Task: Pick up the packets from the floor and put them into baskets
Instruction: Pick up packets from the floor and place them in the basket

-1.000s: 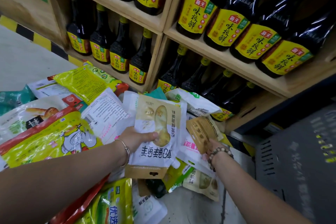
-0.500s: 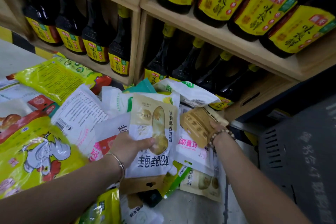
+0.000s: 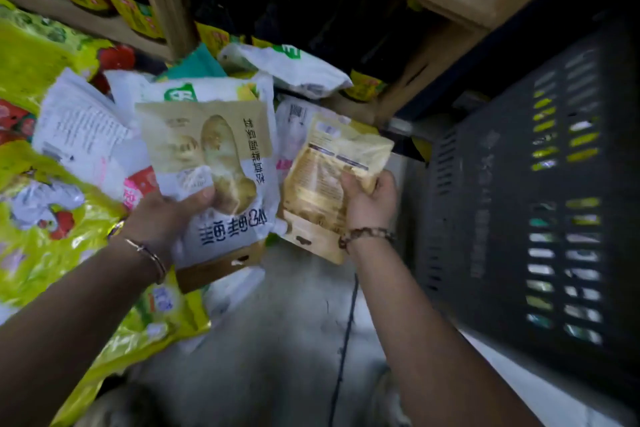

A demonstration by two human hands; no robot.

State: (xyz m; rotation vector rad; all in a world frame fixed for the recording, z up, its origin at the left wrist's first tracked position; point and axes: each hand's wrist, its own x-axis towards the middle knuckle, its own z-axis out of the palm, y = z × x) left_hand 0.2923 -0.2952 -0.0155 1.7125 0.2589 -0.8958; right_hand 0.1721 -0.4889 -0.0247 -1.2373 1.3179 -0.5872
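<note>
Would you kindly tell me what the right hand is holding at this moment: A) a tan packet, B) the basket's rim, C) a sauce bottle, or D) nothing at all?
A: the right hand has its fingers curled round a tan packet beside the dark basket, while the left hand holds a white packet.

Lifted tan packet (image 3: 322, 180) clear of the heap (image 3: 79, 135) with right hand (image 3: 372, 206). Half a second ago lay tilted among the other packets, with fingers only reaching in at its edge. Now gripped at its right side, upright, hanging over bare floor (image 3: 277, 340) and closer to the dark basket (image 3: 519, 184). Swung view down and to the right: lost the upper shelf bottles, gained more basket wall and open floor between the forearms. Blurred by motion, sharp before.
</note>
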